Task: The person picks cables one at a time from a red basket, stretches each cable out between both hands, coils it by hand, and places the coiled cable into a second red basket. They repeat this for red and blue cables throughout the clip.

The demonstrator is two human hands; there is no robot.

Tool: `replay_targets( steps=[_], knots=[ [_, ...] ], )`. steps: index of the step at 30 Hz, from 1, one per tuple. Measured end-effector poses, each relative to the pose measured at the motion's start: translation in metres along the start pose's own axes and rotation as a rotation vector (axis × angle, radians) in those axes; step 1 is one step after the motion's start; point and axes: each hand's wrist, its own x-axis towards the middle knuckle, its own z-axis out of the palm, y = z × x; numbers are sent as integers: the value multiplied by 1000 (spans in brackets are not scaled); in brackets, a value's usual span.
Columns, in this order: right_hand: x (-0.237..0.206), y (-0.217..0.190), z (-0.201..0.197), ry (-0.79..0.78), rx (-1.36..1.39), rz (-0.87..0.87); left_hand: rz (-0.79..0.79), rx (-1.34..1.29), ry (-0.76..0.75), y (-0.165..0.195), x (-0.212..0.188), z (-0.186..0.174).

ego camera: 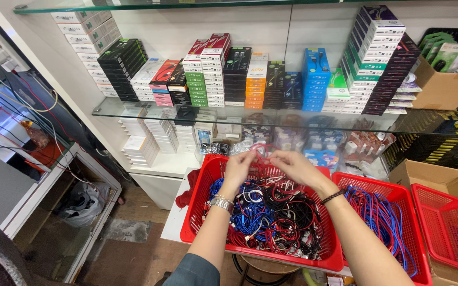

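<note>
Both hands (268, 164) pinch red cable (260, 151) over red basket (199, 198).

White tabletop (171, 225) at lower centre carries a red basket (202, 190) of tangled cables – second red basket (417, 233) just to its right, cardboard box (441, 177) at right edge. Glass shelf (112, 108) across mid frame – stacked small boxes (255, 79) in rows on it.

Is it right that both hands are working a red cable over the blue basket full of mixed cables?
Not quite: the basket is red, not blue, as the head view shows. The rest holds: the left hand and right hand both hold a red cable above it, and it is full of mixed cables.
</note>
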Motion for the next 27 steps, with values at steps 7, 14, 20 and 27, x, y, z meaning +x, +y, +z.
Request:
replay_targets(
  steps=[7,14,20,27],
  knots=[
    [-31,29,-37,150,172,210,-52,-910,-48,-28,24,-66],
    [-5,7,45,122,76,-9,82,-826,36,-30,20,6],
    [3,-9,69,383,127,225,278,-630,160,-19,-1,19],
    [15,0,93,281,765,263,220,-657,383,-7,-18,32]
  ],
)
